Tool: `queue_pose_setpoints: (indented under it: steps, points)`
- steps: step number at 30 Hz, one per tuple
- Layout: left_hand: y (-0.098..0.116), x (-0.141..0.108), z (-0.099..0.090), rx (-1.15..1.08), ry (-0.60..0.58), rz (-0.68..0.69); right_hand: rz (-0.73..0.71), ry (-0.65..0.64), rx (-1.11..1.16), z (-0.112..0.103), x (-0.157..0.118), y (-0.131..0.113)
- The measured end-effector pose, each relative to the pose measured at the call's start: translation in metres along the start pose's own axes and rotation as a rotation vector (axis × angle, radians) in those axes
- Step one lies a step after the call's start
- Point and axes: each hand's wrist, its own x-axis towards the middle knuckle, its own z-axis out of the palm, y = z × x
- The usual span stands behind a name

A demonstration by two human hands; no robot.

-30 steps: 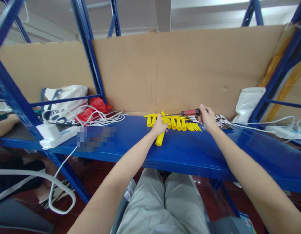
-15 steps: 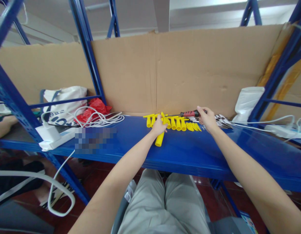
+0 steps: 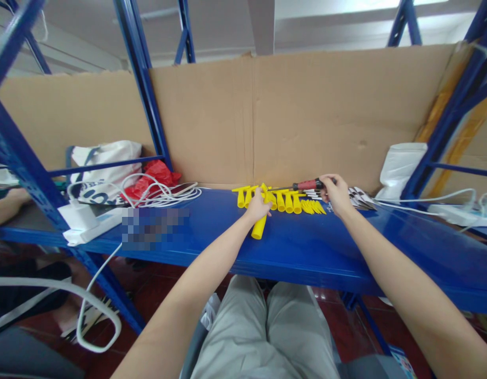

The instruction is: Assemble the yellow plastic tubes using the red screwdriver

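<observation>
My left hand is closed around a yellow tubular plastic piece, whose open round end points toward me. In my right hand is a screwdriver with a red and black handle, held level. Its shaft reaches left to the upper end of the yellow piece; whether the tip touches it is too small to tell. Behind my left hand stands a row of several similar yellow pieces. Small flat yellow parts lie right of them, and thin dark-and-white pieces lie beyond my right hand.
A blue shelf top carries everything, with a cardboard sheet behind. To the left are a power strip, coiled white cables, a red plastic bag and a cloth bag. Another person's arm rests at far left.
Both hands keep almost the same place and grip. The right hand and screwdriver handle have shifted very slightly; the whole view has dropped a few pixels.
</observation>
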Motion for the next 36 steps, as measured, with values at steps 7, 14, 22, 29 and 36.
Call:
queue_pose_setpoints:
  steps: [7, 14, 22, 29, 36]
  points:
    - [-0.0006, 0.0003, -0.0003, 0.042, 0.002, 0.023, -0.003, -0.019, 0.001, 0.0000, -0.0028, -0.0028]
    - [0.0007, -0.0014, -0.0006, 0.034, -0.002, 0.020, 0.082, -0.073, 0.098, 0.0000, -0.0024, -0.0053]
    - [0.0008, -0.0015, -0.0004, 0.075, -0.002, 0.037, 0.038, -0.034, 0.054, -0.0009, -0.0024, -0.0040]
    - [0.0000, -0.0008, 0.0011, 0.068, -0.017, 0.047, 0.050, -0.038, 0.068, -0.0003, -0.0024, -0.0034]
    - [-0.0009, 0.0000, 0.0007, 0.046, -0.022, 0.055, 0.063, -0.019, 0.041, -0.0012, -0.0010, -0.0028]
